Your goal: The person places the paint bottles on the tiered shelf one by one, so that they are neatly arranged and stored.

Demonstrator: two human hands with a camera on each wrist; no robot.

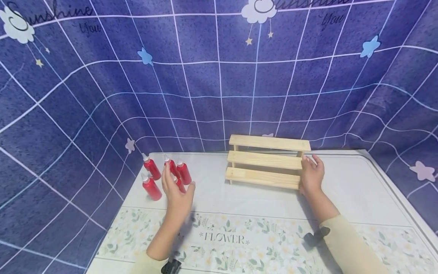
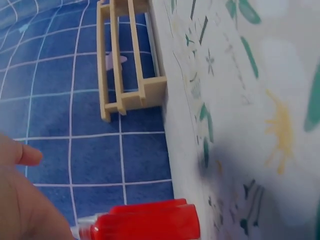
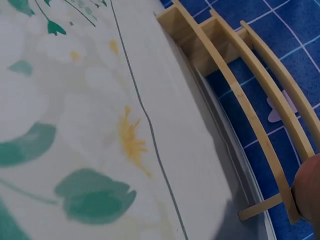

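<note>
Several red squeeze bottles with pale pointed caps stand together at the table's left. Over the nearest of them hovers my left hand, thumb and fingers spread apart and partly covering one bottle. In the left wrist view, red bottles lie just beyond the hand. A three-tier wooden rack stands near the back of the table. My right hand rests against the rack's right end, fingers loosely bent; the right wrist view shows only a bit of this hand at the shelf ends.
The white table carries a floral band with the word FLOWER along its front. Behind and beside it hangs a blue curtain with a white grid, clouds and stars. Dark straps are on both wrists.
</note>
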